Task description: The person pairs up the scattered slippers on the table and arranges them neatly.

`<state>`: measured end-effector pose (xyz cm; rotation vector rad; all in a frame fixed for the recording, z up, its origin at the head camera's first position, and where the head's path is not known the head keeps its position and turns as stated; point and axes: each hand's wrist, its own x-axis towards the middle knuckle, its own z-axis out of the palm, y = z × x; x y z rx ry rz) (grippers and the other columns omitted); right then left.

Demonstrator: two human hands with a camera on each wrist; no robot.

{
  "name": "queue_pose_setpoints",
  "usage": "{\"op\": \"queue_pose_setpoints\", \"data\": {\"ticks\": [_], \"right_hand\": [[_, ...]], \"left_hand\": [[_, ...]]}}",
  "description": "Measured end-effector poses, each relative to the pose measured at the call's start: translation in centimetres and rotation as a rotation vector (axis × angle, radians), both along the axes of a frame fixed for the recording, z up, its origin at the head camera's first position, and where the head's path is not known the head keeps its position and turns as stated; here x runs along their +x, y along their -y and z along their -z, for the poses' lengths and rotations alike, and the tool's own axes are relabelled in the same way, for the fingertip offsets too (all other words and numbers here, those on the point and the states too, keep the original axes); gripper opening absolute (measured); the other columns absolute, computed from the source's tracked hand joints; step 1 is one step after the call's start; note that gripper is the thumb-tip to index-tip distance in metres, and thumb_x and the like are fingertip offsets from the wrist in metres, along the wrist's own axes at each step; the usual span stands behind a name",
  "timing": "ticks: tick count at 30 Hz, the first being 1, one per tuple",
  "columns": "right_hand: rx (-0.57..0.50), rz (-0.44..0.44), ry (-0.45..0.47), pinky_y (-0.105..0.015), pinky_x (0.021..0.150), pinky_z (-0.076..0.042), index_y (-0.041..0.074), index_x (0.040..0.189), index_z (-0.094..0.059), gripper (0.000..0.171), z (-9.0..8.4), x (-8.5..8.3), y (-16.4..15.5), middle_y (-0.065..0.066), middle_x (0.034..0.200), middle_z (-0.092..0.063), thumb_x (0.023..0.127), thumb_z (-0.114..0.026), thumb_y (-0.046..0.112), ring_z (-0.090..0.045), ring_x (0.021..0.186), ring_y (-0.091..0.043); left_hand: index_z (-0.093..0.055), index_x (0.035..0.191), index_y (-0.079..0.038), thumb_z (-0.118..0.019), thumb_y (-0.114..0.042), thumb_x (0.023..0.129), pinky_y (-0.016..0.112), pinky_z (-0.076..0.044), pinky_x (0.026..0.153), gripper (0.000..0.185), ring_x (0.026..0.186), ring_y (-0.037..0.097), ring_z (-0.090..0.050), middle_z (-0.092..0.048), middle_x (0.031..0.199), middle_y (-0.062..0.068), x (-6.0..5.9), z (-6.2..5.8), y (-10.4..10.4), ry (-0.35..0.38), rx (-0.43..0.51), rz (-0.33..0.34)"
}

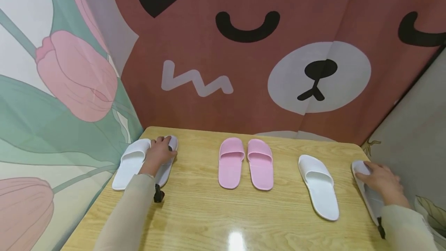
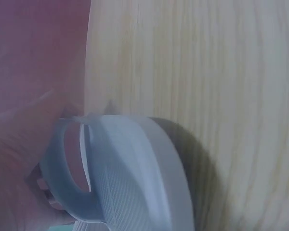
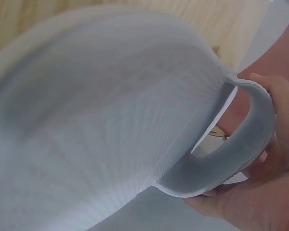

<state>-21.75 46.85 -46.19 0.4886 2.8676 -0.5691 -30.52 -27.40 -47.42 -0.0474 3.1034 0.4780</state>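
At the left end of the wooden table, my left hand (image 1: 158, 155) holds a white slipper (image 1: 165, 175) by its strap. In the left wrist view the strap (image 2: 62, 178) arches beside the fingers, and a shadow lies along the sole's edge. Just left of it lies another white slipper (image 1: 127, 169). At the right end, my right hand (image 1: 383, 181) grips the strap of a white slipper (image 1: 374, 201), thumb on its near side. Its ribbed insole (image 3: 111, 125) fills much of the right wrist view. A fourth-standing white slipper (image 1: 322, 193) lies angled to its left.
Two pink slippers (image 1: 231, 169) lie side by side at mid-table, toes toward the back. Behind the wooden table (image 1: 198, 212) hangs a brown cloth (image 1: 195, 115) with a bear's face. A floral cloth (image 1: 76, 142) borders the left side, and a pale one (image 1: 418, 127) the right.
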Motion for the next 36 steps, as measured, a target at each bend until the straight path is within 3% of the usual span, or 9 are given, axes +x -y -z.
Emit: {"op": "queue_pose_setpoints", "data": {"ticks": [11,22,36], "right_hand": [[0.01,-0.027,-0.054,-0.082,0.098,-0.022,-0.002,0.158,-0.013,0.094,-1.8,-0.6,2.2,-0.047,0.149,-0.01,0.098,-0.054,0.057,-0.011,0.127,-0.076],[0.048,-0.063,-0.104,-0.079,0.105,-0.015,-0.003,0.157,-0.017,0.092,-3.0,-1.7,3.6,-0.048,0.146,-0.018,0.097,-0.057,0.053,-0.016,0.134,-0.067],[0.078,-0.152,-0.212,-0.078,0.102,-0.022,-0.004,0.155,-0.024,0.086,-4.4,-2.6,6.2,-0.047,0.144,-0.025,0.097,-0.058,0.048,-0.023,0.131,-0.066]], "left_hand": [[-0.035,0.155,-0.004,-0.067,-0.039,0.09,0.073,-0.034,0.101,0.08,0.138,0.056,-0.027,-0.032,0.154,0.03,0.2,-0.6,-0.7,-0.038,0.027,-0.005],[-0.036,0.155,-0.004,-0.07,-0.038,0.09,0.072,-0.034,0.102,0.082,0.138,0.056,-0.027,-0.03,0.156,0.031,0.3,-1.3,-1.3,-0.054,0.029,-0.009],[-0.036,0.155,-0.005,-0.069,-0.037,0.089,0.069,-0.037,0.101,0.081,0.138,0.054,-0.027,-0.03,0.157,0.03,0.5,-2.2,-2.4,-0.051,0.018,-0.002]]}}
